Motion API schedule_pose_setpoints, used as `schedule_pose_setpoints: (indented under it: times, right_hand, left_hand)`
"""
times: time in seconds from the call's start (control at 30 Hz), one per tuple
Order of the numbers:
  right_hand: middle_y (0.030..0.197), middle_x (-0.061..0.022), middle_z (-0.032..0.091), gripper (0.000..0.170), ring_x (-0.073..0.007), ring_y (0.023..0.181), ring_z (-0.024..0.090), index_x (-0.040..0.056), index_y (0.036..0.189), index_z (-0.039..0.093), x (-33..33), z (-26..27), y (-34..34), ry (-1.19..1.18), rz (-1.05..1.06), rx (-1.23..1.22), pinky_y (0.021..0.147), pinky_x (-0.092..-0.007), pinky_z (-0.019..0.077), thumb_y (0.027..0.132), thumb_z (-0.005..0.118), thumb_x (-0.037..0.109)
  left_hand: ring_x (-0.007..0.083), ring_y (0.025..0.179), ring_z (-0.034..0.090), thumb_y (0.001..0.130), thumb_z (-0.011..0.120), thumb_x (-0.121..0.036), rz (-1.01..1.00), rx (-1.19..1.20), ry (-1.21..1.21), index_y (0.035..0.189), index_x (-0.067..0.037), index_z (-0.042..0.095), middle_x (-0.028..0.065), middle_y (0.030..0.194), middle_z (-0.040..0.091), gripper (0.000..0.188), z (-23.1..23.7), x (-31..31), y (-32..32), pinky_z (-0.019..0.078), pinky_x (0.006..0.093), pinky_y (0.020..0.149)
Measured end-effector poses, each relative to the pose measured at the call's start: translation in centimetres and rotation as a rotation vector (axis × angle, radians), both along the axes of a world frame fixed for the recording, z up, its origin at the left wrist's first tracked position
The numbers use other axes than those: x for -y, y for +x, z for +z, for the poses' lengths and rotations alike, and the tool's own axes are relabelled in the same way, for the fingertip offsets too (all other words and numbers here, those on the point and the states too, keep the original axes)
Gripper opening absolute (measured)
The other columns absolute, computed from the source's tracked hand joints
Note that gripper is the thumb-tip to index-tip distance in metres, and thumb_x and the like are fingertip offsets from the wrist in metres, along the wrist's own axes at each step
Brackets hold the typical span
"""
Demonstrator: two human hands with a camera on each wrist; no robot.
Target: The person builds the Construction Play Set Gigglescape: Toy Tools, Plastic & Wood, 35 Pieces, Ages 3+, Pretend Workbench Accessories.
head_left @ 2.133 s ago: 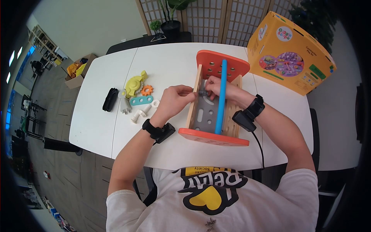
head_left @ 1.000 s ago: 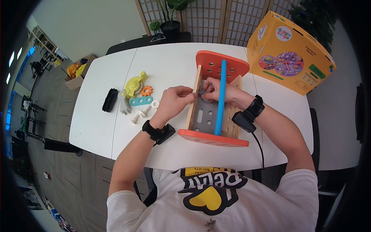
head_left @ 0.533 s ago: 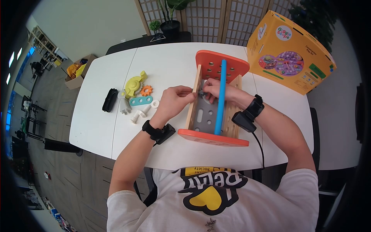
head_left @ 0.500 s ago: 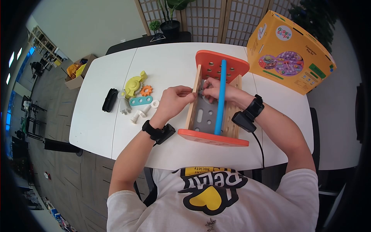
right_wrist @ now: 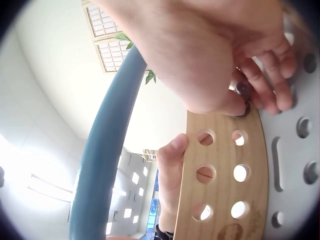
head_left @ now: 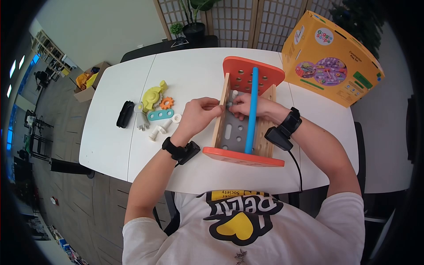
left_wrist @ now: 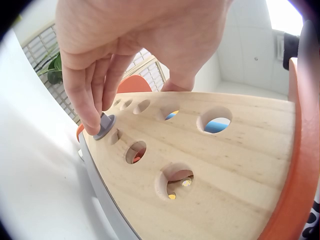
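Observation:
A toy workbench with red end panels, wooden sides and a grey perforated plate stands on the table. At the outside of its left wooden panel, my left hand holds the flat head of a grey bolt with its fingertips; the thumb rests at the panel's top edge. Inside the frame, reaching under the blue bar, my right hand pinches a dark grey nut round the bolt's end, against the panel's inner face. Fingers partly hide the nut.
Left on the white table lie a yellow toy part, an orange gear, a teal strip, white bolt and ring, a grey toy piece and black case. A yellow box stands behind right.
My right fingers shift and turn at the nut, now drawn slightly nearer me, uncovering a pale hole in the grey plate. The left hand stays on the bolt head and the workbench barely moves.

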State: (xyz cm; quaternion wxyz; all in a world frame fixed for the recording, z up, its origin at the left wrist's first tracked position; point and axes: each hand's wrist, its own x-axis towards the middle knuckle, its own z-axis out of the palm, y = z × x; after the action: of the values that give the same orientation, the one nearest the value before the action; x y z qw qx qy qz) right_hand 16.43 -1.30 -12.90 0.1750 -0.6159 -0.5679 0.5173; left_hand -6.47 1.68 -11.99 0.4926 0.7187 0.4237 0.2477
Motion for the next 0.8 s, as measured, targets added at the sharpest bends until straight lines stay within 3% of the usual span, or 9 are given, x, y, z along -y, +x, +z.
schedule_pose_setpoints:
  times: [0.17,0.27,0.47,0.57,0.67,0.8]
  right_hand:
    - [0.087,-0.0040,0.064,0.033,-0.0123,0.075,0.066,-0.0010,0.117,0.057,0.7,0.6,0.0,0.163,0.012,0.010,0.064,-0.0279,0.0513,0.096,0.073,0.019]
    - [0.085,-0.0035,0.063,0.028,-0.0121,0.074,0.066,0.0012,0.113,0.058,0.7,0.1,0.1,0.185,0.024,0.011,0.064,-0.0278,0.0508,0.100,0.068,0.024]
    - [0.085,-0.0032,0.063,0.034,-0.0120,0.075,0.065,0.0012,0.112,0.057,-0.9,-1.9,0.7,-0.010,-0.004,-0.035,0.067,-0.0272,0.0512,0.107,0.055,0.034]
    - [0.085,-0.0036,0.063,0.035,-0.0113,0.077,0.064,0.0009,0.111,0.058,-0.1,-0.2,-0.2,-0.036,-0.120,-0.069,0.068,-0.0274,0.0514,0.107,0.056,0.035]
    - [0.084,-0.0036,0.064,0.037,-0.0112,0.075,0.065,0.0010,0.111,0.058,0.8,-0.3,-0.2,0.190,-0.024,0.020,0.067,-0.0274,0.0514,0.107,0.054,0.038]
    - [0.084,-0.0040,0.064,0.034,-0.0112,0.074,0.065,0.0008,0.109,0.057,0.3,-0.1,0.2,0.124,0.041,0.020,0.067,-0.0274,0.0513,0.105,0.059,0.034]
  left_hand:
    - [0.0251,0.099,0.075,0.085,0.074,-0.030,-0.002,0.002,0.008,0.117,0.010,0.072,0.0204,0.103,0.077,0.051,0.0,0.0,0.0,0.0581,0.0324,0.090]
    - [0.0251,0.100,0.075,0.086,0.074,-0.030,-0.005,0.002,0.012,0.116,0.009,0.072,0.0206,0.103,0.077,0.050,-0.2,-0.1,0.0,0.0581,0.0324,0.090]
    - [0.0251,0.100,0.075,0.086,0.074,-0.030,-0.002,0.001,0.007,0.116,0.009,0.072,0.0204,0.103,0.077,0.049,-0.3,-0.1,0.0,0.0581,0.0323,0.090]
    - [0.0250,0.100,0.075,0.086,0.074,-0.030,0.002,0.011,0.002,0.116,0.009,0.072,0.0201,0.103,0.077,0.049,-0.3,0.0,0.0,0.0581,0.0323,0.089]
    - [0.0248,0.100,0.075,0.086,0.074,-0.030,-0.002,0.013,0.010,0.116,0.009,0.072,0.0199,0.102,0.077,0.049,-0.2,-0.1,0.0,0.0581,0.0323,0.089]
    - [0.0246,0.100,0.075,0.086,0.074,-0.030,-0.005,0.011,0.003,0.116,0.009,0.072,0.0200,0.102,0.077,0.049,-0.2,0.0,-0.1,0.0581,0.0322,0.089]
